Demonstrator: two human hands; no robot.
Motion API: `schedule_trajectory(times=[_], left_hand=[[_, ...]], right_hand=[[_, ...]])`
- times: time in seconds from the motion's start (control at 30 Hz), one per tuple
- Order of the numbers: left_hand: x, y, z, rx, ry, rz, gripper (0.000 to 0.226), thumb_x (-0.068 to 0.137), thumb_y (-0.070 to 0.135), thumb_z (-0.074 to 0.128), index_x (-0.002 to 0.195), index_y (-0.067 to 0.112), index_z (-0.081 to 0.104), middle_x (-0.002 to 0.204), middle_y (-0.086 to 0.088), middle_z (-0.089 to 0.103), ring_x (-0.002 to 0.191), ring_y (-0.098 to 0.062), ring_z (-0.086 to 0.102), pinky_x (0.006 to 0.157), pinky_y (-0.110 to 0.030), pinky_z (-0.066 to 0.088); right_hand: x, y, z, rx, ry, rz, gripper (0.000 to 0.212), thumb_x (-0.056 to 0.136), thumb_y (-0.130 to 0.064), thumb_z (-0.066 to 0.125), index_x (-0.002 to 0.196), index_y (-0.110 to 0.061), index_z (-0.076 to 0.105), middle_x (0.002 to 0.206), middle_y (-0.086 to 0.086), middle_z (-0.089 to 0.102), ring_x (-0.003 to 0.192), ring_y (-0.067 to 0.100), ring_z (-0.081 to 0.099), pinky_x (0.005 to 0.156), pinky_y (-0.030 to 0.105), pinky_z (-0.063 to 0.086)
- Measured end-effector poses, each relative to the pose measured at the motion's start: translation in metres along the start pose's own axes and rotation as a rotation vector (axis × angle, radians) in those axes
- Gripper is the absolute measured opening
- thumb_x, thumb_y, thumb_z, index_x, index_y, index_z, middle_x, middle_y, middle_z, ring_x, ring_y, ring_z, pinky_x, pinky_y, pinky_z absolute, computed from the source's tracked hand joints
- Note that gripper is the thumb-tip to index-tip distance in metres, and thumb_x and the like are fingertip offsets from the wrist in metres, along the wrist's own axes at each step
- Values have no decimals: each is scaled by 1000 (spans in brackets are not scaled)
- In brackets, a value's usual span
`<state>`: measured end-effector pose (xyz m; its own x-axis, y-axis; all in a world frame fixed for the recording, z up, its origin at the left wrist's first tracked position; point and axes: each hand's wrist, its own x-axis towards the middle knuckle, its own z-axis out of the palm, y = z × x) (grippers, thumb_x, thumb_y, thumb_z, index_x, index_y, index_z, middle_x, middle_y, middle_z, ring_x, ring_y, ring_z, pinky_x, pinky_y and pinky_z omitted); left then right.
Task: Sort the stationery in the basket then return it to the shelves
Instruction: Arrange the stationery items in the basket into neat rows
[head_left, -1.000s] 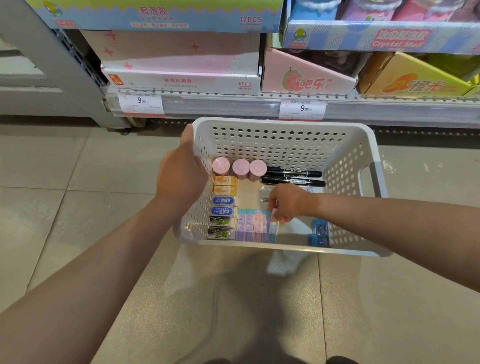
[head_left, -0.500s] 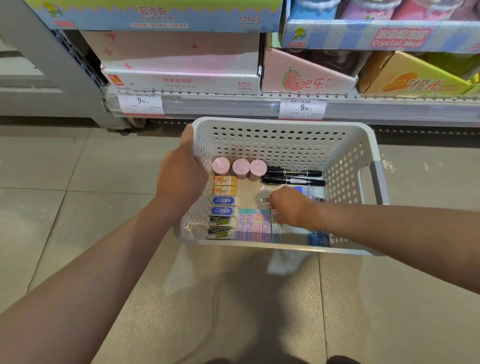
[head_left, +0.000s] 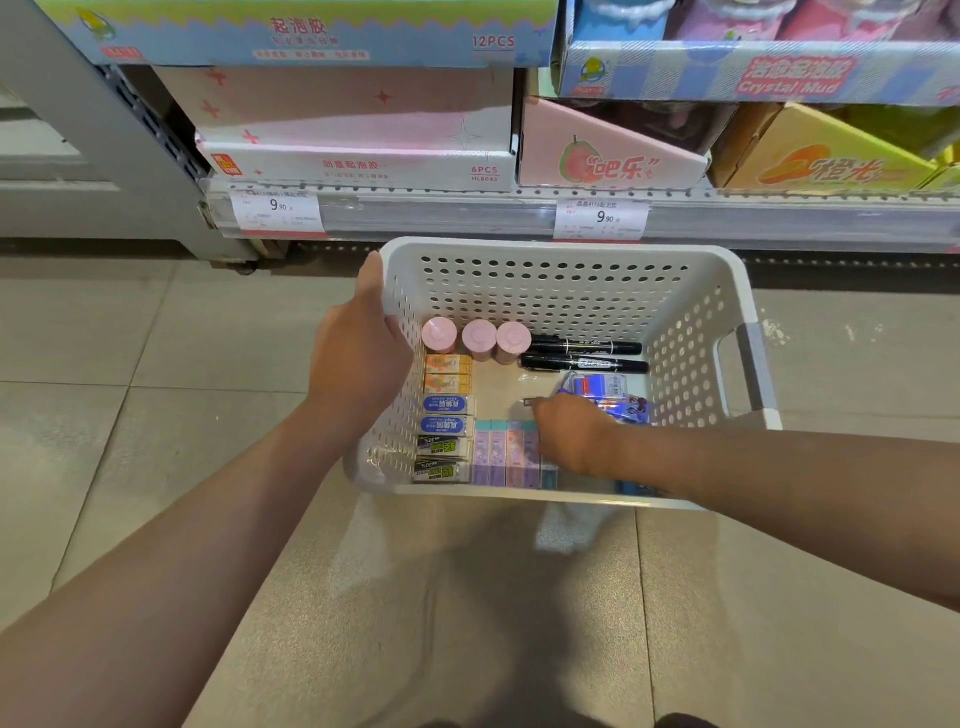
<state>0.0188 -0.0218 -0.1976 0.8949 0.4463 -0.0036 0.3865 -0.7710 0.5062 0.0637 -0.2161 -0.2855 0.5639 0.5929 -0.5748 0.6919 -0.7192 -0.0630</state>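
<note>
A white perforated basket (head_left: 561, 249) stands on the floor below the shelf. My left hand (head_left: 358, 353) grips its left rim. Inside, three pink round caps (head_left: 478, 335) stand at the back, beside two black markers (head_left: 587, 356). Boxed erasers (head_left: 447, 415) in orange, blue and green run in a column down the left wall. Pastel purple and pink erasers (head_left: 501, 454) line the front. My right hand (head_left: 569, 434) reaches in from the right, its fingers closed on the near corner of a blue clear-wrapped packet (head_left: 602, 389). My forearm hides the basket's front right corner.
The shelf edge (head_left: 441, 213) with two 9.90 price tags runs just behind the basket. Pink, blue and yellow display boxes (head_left: 358, 130) fill the shelves above. A grey shelf upright (head_left: 104, 130) stands at the left. Tiled floor (head_left: 156, 364) lies to the left and in front.
My right hand has left the pastel erasers at the front and moved back and right to the blue packet, which now shows. The left hand has stayed on the rim.
</note>
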Motion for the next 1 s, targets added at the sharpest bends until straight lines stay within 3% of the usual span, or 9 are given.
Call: schedule_trajectory(times=[0.1,0.2,0.27,0.33,0.5,0.63,0.73,0.9,1.0], left_hand=[[0,-1,0,4,-6,-2,58,93,6,42,147,15,22,99,-18,63,81,-29,55,67,-36,45],[0,-1,0,9,-8,-6,58,93,6,43,146,16,22,98,-17,62,80,-29,55,66,-36,44],[0,-1,0,10,-11,-11,58,93,6,43,146,16,22,97,-15,62,79,-26,53,65,-35,42],[0,-1,0,4,-12,-10,59,93,6,42,147,16,22,97,-16,61,77,-24,51,64,-33,40],[1,-1,1,5,-10,-9,59,93,5,41,147,16,22,99,-15,61,77,-23,50,63,-32,38],[0,-1,1,4,-10,-13,59,93,5,42,147,16,22,100,-15,61,77,-23,50,63,-32,39],[0,-1,2,2,-4,-12,59,93,5,43,147,17,22,104,-16,63,78,-23,52,63,-33,43],[1,-2,3,7,1,-9,58,93,5,43,146,17,23,106,-16,64,77,-22,51,63,-31,41],[1,-3,2,2,-2,-1,57,93,5,42,146,16,24,102,-17,63,76,-24,52,63,-33,42]], right_hand=[[1,5,-5,93,-73,33,31,92,-7,51,121,2,48,120,17,58,109,27,58,82,29,49],[1,13,-18,242,-196,28,52,87,-1,60,134,3,35,116,21,60,98,28,63,83,32,54],[-1,21,-35,405,-270,13,47,93,3,48,137,2,31,98,24,62,68,25,63,63,25,57],[-3,35,-51,466,-250,47,31,96,1,37,126,4,44,82,20,64,48,19,59,42,17,49],[-21,60,-68,-67,-226,-40,23,87,-14,50,96,-7,71,96,9,72,86,22,65,73,28,51],[-36,59,-52,-289,-464,-166,25,91,-3,47,113,-8,56,115,10,61,104,25,59,83,31,47],[-39,60,-42,-395,-481,-213,29,92,2,43,120,-4,45,112,16,59,101,30,59,79,36,48],[-32,65,-28,-391,-472,-195,46,89,0,50,131,-7,32,75,3,42,60,15,41,48,25,33],[-30,71,-31,-398,-450,-202,31,90,-11,55,120,-15,47,71,0,43,68,19,48,64,35,52]])
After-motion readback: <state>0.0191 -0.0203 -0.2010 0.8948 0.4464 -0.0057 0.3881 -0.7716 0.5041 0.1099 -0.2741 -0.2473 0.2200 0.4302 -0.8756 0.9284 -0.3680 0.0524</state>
